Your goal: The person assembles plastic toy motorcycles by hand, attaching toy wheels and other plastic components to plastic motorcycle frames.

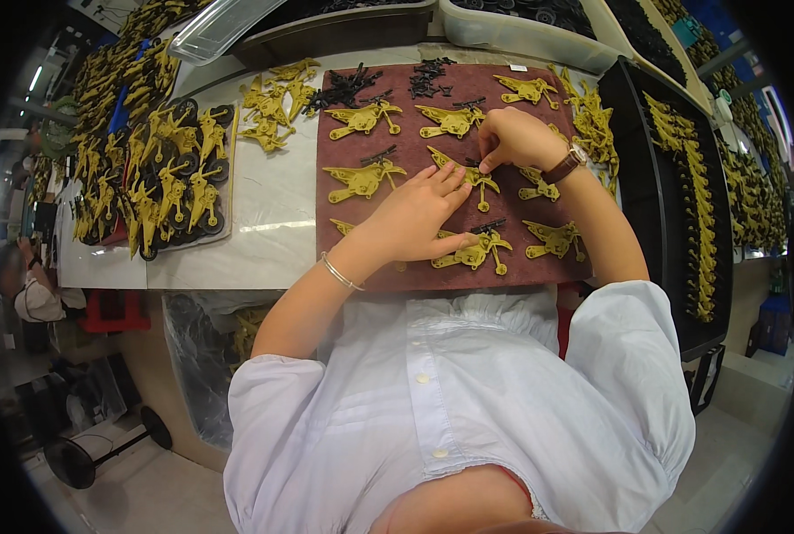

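Observation:
Several yellow toy motorcycle bodies lie in rows on a maroon mat (348, 148). At the middle one, a yellow toy motorcycle body (483, 181), both hands meet. My left hand (415, 212) lies over its left side, fingers stretched out and thumb apart, fingertips touching it. My right hand (517, 141) is closed in a pinch at its top, where a small black part (471, 164) shows at the fingertips. Just below sits another yellow body (473, 253) with a black piece across its top. Some bodies are partly hidden by my hands and forearms.
Loose black parts (351, 86) and a smaller black heap (430, 76) lie along the mat's far edge. Yellow bodies are piled left (268, 107) and right (595, 125). Wheeled toy motorcycles (170, 173) crowd the left. A black tray (660, 249) stands right; bins (344, 40) stand behind.

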`<state>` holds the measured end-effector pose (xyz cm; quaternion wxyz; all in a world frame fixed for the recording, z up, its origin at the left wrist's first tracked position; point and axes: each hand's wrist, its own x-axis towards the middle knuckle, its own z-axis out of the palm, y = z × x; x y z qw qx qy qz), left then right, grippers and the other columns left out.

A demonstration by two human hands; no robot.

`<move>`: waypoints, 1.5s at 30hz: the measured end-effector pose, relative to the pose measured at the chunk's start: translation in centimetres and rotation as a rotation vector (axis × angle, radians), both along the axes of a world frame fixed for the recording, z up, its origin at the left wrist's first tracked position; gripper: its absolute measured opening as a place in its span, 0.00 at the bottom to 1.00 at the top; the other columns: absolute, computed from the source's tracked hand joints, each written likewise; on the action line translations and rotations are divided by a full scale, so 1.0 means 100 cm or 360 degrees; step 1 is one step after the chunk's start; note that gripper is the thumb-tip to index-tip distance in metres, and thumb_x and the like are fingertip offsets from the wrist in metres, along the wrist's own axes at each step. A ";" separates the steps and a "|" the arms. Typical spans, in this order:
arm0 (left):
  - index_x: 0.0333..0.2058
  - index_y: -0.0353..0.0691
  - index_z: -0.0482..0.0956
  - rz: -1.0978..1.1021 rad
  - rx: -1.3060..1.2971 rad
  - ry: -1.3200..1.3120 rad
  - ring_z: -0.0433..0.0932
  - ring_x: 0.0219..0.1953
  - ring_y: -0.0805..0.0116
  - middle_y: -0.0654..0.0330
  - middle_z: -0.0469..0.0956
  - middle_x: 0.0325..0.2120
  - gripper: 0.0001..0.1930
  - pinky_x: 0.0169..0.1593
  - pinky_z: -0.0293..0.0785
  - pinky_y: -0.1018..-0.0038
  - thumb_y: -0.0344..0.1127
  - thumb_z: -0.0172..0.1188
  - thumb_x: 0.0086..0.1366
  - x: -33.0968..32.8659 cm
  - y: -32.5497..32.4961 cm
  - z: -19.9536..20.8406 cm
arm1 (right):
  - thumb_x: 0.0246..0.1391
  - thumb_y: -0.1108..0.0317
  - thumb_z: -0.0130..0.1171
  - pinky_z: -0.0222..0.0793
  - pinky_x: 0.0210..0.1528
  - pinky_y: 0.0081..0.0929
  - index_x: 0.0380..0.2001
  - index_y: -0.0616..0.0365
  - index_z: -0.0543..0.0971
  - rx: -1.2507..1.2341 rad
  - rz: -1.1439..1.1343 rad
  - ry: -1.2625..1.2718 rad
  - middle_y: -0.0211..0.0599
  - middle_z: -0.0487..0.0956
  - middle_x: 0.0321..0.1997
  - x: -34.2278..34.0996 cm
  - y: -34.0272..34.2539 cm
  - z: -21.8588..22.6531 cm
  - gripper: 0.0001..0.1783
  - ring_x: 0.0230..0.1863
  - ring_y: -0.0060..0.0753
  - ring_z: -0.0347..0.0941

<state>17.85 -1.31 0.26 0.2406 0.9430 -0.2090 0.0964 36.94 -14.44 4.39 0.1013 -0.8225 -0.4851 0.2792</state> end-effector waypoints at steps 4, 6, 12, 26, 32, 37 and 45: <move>0.50 0.24 0.67 0.0032 0.0052 0.0013 0.62 0.58 0.41 0.38 0.64 0.55 0.35 0.61 0.59 0.58 0.55 0.56 0.58 -0.003 0.001 -0.004 | 0.32 0.64 0.72 0.70 0.29 0.33 0.20 0.60 0.82 0.0151 0.0119 -0.0291 0.40 0.79 0.20 -0.003 0.009 0.001 0.12 0.25 0.40 0.77; 0.51 0.24 0.68 0.0079 0.0069 0.0030 0.62 0.60 0.43 0.38 0.65 0.55 0.36 0.63 0.58 0.58 0.56 0.56 0.59 -0.005 0.002 -0.005 | 0.33 0.64 0.71 0.70 0.30 0.35 0.21 0.59 0.82 0.0266 0.0137 -0.0338 0.40 0.80 0.21 -0.007 0.026 0.011 0.12 0.25 0.41 0.77; 0.51 0.26 0.70 0.0150 0.0169 0.0000 0.61 0.62 0.47 0.42 0.67 0.56 0.35 0.65 0.54 0.58 0.57 0.54 0.61 -0.005 -0.006 0.006 | 0.42 0.66 0.67 0.73 0.35 0.30 0.30 0.59 0.83 0.1117 0.0134 -0.0250 0.43 0.81 0.27 0.025 0.136 -0.015 0.11 0.29 0.40 0.78; 0.44 0.36 0.77 0.0416 -0.0023 -0.0317 0.67 0.57 0.50 0.48 0.72 0.51 0.20 0.61 0.58 0.56 0.46 0.59 0.60 -0.006 0.031 0.031 | 0.42 0.67 0.66 0.73 0.40 0.37 0.29 0.57 0.81 0.1076 0.0134 -0.0283 0.42 0.81 0.32 0.036 0.166 -0.045 0.09 0.37 0.44 0.78; 0.37 0.34 0.79 0.0969 -0.0494 -0.0502 0.75 0.46 0.54 0.51 0.77 0.41 0.13 0.51 0.69 0.62 0.37 0.62 0.57 0.028 0.096 0.022 | 0.46 0.70 0.62 0.74 0.39 0.26 0.26 0.61 0.78 0.1409 -0.0069 0.0280 0.36 0.81 0.29 0.039 0.140 -0.033 0.06 0.34 0.28 0.79; 0.38 0.38 0.80 0.1209 -0.0115 -0.0529 0.77 0.42 0.52 0.53 0.79 0.38 0.11 0.47 0.72 0.63 0.30 0.61 0.54 0.042 0.149 -0.004 | 0.53 0.70 0.59 0.73 0.37 0.18 0.36 0.55 0.75 0.1592 -0.0489 0.1623 0.31 0.81 0.35 0.039 0.109 -0.013 0.07 0.35 0.21 0.77; 0.37 0.37 0.81 0.1208 -0.0021 -0.0096 0.77 0.41 0.53 0.52 0.79 0.37 0.13 0.46 0.73 0.64 0.26 0.63 0.50 0.031 0.187 -0.006 | 0.56 0.69 0.59 0.73 0.37 0.16 0.46 0.56 0.76 0.1586 -0.0878 0.1515 0.32 0.79 0.37 0.098 0.003 0.000 0.13 0.37 0.23 0.76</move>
